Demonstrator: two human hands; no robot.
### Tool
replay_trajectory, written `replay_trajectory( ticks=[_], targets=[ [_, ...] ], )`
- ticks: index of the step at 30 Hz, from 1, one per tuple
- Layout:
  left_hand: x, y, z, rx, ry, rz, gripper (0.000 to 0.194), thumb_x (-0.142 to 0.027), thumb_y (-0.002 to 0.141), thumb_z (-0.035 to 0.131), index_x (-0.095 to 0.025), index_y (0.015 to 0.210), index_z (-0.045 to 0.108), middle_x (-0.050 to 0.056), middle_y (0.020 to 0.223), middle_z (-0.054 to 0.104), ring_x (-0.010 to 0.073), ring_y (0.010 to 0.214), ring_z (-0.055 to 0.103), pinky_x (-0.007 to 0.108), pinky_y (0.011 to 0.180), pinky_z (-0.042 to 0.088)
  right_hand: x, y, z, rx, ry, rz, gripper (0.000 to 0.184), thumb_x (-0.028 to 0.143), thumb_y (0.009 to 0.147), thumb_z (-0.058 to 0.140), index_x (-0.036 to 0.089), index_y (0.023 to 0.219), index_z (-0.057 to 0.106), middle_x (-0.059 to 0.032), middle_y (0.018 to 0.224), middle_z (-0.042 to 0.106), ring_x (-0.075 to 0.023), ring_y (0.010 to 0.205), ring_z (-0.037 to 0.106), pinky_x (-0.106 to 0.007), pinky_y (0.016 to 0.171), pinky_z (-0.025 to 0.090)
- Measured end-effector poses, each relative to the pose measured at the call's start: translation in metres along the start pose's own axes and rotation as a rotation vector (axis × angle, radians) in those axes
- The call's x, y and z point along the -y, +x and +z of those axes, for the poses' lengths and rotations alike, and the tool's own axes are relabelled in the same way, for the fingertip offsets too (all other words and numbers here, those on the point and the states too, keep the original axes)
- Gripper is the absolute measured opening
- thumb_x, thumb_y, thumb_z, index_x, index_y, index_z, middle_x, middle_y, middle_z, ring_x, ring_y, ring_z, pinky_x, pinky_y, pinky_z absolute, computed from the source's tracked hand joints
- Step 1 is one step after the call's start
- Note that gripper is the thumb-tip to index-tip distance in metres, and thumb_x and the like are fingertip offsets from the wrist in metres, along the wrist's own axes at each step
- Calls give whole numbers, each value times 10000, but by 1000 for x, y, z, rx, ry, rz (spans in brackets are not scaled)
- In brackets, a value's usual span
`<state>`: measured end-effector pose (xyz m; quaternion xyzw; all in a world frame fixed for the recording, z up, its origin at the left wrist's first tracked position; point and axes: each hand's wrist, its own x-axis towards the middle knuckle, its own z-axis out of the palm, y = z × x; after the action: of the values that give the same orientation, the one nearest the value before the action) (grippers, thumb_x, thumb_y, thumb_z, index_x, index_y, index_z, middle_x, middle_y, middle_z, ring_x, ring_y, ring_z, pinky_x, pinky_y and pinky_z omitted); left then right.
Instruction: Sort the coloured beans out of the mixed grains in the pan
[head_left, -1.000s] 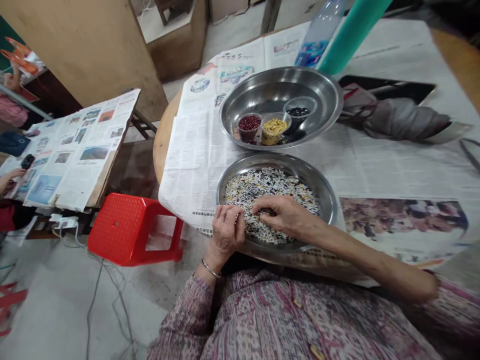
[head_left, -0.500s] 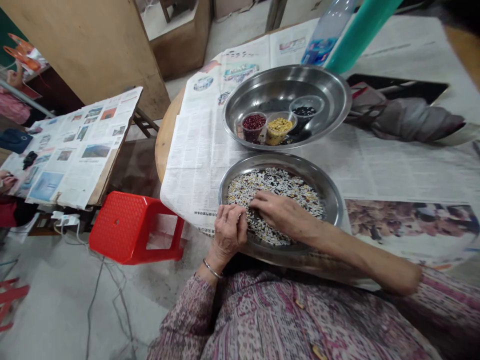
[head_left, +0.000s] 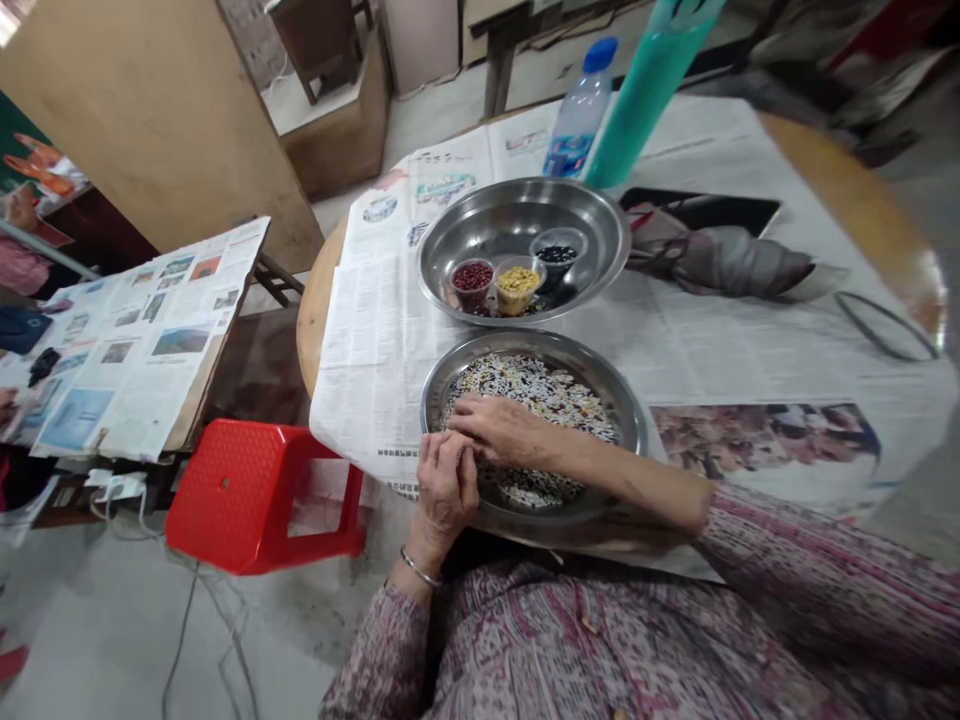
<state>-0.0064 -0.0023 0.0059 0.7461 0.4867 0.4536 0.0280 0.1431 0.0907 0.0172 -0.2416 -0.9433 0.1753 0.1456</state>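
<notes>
A steel basin (head_left: 637, 420) at the table's near edge holds a mix of white grains (head_left: 555, 392) with dark and yellow bits among them. My left hand (head_left: 447, 484) is curled at the basin's left rim, with a bangle on the wrist. Reaching across the basin from the right, my right hand (head_left: 501, 428) has its bent fingers up against the left hand's fingertips. Whatever either hand holds is hidden. Behind, a larger steel basin (head_left: 619, 235) contains cups of red beans (head_left: 472, 278), yellow kernels (head_left: 519, 282) and black beans (head_left: 556, 256).
Newspaper (head_left: 360, 350) covers the round table. A blue-capped bottle (head_left: 579, 110), a green tumbler (head_left: 637, 95) and a grey folded umbrella (head_left: 742, 260) lie or stand beyond the basins. A red stool (head_left: 232, 490) is to the left, near another papered table (head_left: 142, 350).
My right hand has moved left, from the grains to my left hand, and their fingers now meet. The left hand stays at the rim. The view has shifted, showing more of the table's far side.
</notes>
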Motion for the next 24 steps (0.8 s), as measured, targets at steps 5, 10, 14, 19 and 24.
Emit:
replay_trajectory(
  ticks=[5, 10, 14, 19, 24],
  targets=[
    [1, 2, -1, -10, 5, 34, 162, -91, 996, 466, -172, 1079, 580, 60, 908, 676, 179, 861, 640, 335, 809, 521, -9, -43, -21, -32, -110, 131, 202, 72, 880, 496, 196, 834, 649, -57, 830, 644, -176, 754, 561, -292, 656, 415],
    [-7, 8, -7, 110, 53, -18, 259, -73, 967, 505, -172, 1199, 564, 105, 1079, 656, 208, 1045, 632, 374, 933, 552, -21, -82, -31, -263, -219, 339, 253, 91, 875, 473, 188, 997, 672, -104, 1044, 677, -230, 983, 616, -346, 872, 498],
    [-17, 22, -14, 439, 235, -157, 557, -140, 889, 663, -178, 1402, 450, 203, 1432, 489, 339, 1347, 501, 528, 1080, 507, -19, -96, -25, -200, -268, 414, 266, 121, 862, 485, 156, 1071, 646, -142, 1065, 670, -263, 969, 628, -379, 853, 516],
    [-20, 37, -10, 699, 303, -209, 646, -190, 792, 804, -187, 1345, 469, 162, 1287, 556, 346, 1224, 582, 521, 1008, 544, -12, -91, -11, -127, -206, 483, 300, 105, 794, 509, 158, 1062, 635, -167, 1059, 672, -285, 922, 664, -396, 802, 541],
    [-16, 36, 14, 609, 100, -219, 475, -21, 863, 602, -186, 1299, 514, 112, 1162, 635, 247, 1121, 649, 419, 1027, 547, -8, -77, 5, -259, -23, 475, 338, 153, 815, 525, 181, 1122, 663, -129, 1073, 718, -267, 1006, 680, -379, 868, 545]
  ],
)
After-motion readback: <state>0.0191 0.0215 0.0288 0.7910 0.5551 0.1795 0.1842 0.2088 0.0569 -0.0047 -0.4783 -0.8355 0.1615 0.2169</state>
